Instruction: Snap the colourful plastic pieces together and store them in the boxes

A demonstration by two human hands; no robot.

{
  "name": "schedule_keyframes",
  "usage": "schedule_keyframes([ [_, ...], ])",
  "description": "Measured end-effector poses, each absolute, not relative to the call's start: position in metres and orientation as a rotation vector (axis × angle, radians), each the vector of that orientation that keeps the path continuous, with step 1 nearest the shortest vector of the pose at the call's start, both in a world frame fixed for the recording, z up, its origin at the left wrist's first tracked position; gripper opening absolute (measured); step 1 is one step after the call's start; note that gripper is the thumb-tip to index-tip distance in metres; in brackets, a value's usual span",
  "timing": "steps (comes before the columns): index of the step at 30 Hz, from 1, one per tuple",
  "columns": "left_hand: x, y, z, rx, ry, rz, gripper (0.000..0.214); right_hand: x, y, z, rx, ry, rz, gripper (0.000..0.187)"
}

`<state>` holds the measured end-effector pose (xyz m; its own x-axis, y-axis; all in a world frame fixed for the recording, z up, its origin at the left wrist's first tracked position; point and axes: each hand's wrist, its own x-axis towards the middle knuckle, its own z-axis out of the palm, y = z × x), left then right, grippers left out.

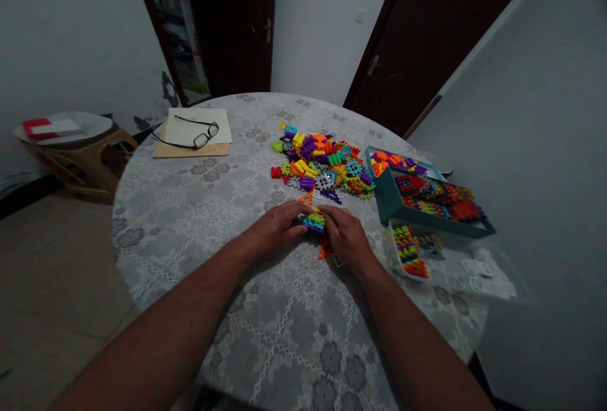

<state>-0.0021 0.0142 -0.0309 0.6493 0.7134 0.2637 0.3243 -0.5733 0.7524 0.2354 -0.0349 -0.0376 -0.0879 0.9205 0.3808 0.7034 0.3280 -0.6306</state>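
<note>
Between my two hands, low over the tabletop, is a small stack of plastic building pieces (313, 224) in yellow, green, blue and purple. My left hand (283, 224) closes on its left side with thumb and fingers. On the other side, my right hand (345, 234) pinches its upper right part. An orange triangular piece (325, 249) lies beside my right hand, partly covered by it. Just beyond my fingers, another orange piece (306, 198) touches the near edge of a large pile of mixed building pieces (327, 161).
At the right, a teal box (436, 221) holds many building pieces. A clear plastic tub (411, 269) with stacked pieces stands nearer me, beside a clear bag (497, 272). Black glasses (202, 139) rest on papers (222, 121) at the left. The round table (190, 208) has a patterned cloth.
</note>
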Motion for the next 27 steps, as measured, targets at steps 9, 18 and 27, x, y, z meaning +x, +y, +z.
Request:
schedule_keyframes([
  [9, 0.0, 0.017, -0.04, 2.153, 0.935, 0.795, 0.056, 0.23, -0.038, -0.039, -1.385, -1.757, 0.508, 0.035],
  [18, 0.0, 0.014, -0.04, 2.167, 0.945, 0.779, 0.064, 0.224, -0.038, -0.035, -1.488, -1.704, 0.43, 0.036],
  [27, 0.001, 0.014, -0.042, 2.209, 0.964, 0.809, 0.06, 0.224, -0.042, -0.031, -1.399, -1.806, 0.478, 0.042],
])
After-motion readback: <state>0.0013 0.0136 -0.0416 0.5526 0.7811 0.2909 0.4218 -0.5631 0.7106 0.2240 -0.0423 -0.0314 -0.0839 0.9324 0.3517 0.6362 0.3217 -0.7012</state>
